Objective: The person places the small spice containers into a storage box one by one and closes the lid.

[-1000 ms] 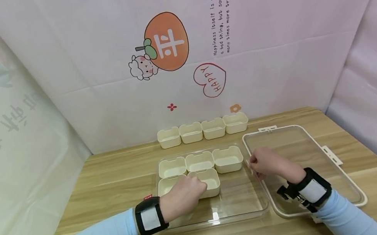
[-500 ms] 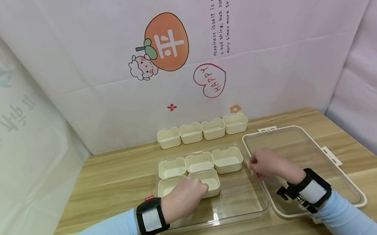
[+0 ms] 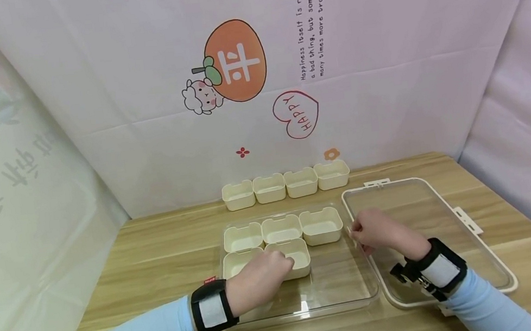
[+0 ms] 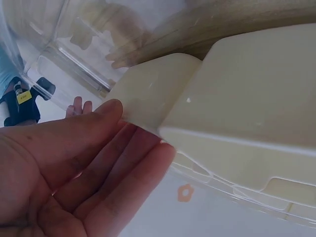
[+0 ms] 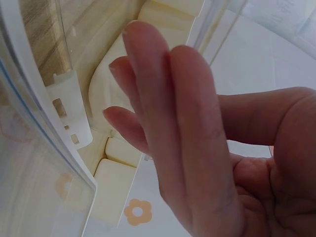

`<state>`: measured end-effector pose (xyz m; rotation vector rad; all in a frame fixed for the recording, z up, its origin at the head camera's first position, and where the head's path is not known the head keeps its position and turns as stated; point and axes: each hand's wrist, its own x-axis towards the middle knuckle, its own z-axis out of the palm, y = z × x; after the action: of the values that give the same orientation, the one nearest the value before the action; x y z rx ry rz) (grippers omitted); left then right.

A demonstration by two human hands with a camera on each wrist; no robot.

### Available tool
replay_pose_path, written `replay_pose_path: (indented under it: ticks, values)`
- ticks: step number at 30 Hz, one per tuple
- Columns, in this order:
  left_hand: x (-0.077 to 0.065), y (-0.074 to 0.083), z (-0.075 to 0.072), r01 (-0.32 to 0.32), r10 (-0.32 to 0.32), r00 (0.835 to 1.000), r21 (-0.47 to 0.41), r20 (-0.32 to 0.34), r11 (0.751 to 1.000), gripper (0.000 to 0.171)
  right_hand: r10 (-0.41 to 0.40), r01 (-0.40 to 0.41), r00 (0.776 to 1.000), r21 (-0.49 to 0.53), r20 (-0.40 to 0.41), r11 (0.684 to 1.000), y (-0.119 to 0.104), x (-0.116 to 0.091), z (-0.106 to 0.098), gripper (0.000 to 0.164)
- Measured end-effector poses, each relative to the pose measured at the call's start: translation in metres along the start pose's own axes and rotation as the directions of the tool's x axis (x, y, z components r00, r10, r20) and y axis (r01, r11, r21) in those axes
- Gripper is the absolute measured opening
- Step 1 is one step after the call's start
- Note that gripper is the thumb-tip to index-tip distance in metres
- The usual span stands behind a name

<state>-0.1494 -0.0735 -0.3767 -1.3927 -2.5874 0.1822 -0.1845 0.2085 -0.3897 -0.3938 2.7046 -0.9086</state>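
Observation:
My left hand (image 3: 261, 278) reaches over the front of the clear plastic box (image 3: 338, 283). Its thumb and fingers pinch the edge of a small cream bin (image 3: 298, 257) in the front row; in the left wrist view that bin (image 4: 153, 84) has its rim between thumb and fingertips. Beside it another cream bin (image 3: 235, 264) is partly covered by the hand. Three more bins (image 3: 322, 227) line the box's far side. My right hand (image 3: 376, 229) hovers by the box's right wall, beside the lid, fingers fairly straight in the right wrist view; whether they touch the wall is unclear.
A clear lid (image 3: 430, 234) with a white rim and latches lies flat to the box's right, under the right forearm. Several cream bins (image 3: 270, 188) stand in a row at the table's back edge, before a printed curtain (image 3: 139, 92). The wooden table (image 3: 157, 254) extends left.
Both hands stay almost where they were; the bins, box and lid have kept their places. The whole head view has shifted very slightly downward.

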Motion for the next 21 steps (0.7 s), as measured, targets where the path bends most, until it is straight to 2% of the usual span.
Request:
replay_pose_path:
  ticks: [4,6,8,10,12,16,18,21]
  values:
    - [-0.003,0.000,-0.009,0.021,-0.021,1.000,-0.026,0.014,0.999,0.022,0.001,-0.001,1.000,-0.016,-0.003,1.000,0.000,0.001,-0.001,0.017]
    - [-0.004,-0.001,-0.013,0.035,-0.035,0.999,-0.015,-0.008,0.999,0.022,0.006,-0.006,1.000,-0.021,-0.006,1.000,0.000,0.001,-0.001,0.017]
    - [-0.006,-0.004,-0.016,0.053,-0.052,0.996,0.007,-0.067,0.999,0.021,-0.001,0.001,1.000,-0.026,-0.003,1.000,-0.001,0.002,-0.001,0.018]
    - [-0.007,-0.009,-0.018,0.074,-0.068,0.986,0.037,-0.156,0.997,0.017,0.006,-0.006,1.000,-0.017,-0.005,1.000,-0.001,0.002,0.000,0.018]
    - [-0.009,-0.013,-0.020,0.104,-0.089,0.961,0.045,-0.262,0.994,0.014,0.007,-0.007,1.000,-0.008,-0.004,1.000,-0.002,0.002,0.000,0.018]
    - [-0.011,-0.027,-0.023,0.137,-0.135,0.888,-0.027,-0.439,0.990,0.010,-0.002,0.002,1.000,-0.009,-0.010,1.000,-0.002,0.002,0.000,0.018]
    - [-0.011,-0.035,-0.024,0.133,-0.158,0.847,-0.086,-0.508,0.987,0.006,-0.014,0.014,1.000,-0.017,-0.010,1.000,-0.002,0.001,0.000,0.019]
    - [-0.010,-0.048,-0.024,0.123,-0.193,0.795,-0.159,-0.575,0.980,0.006,-0.022,0.022,1.000,-0.022,-0.011,1.000,-0.002,0.000,0.000,0.020]
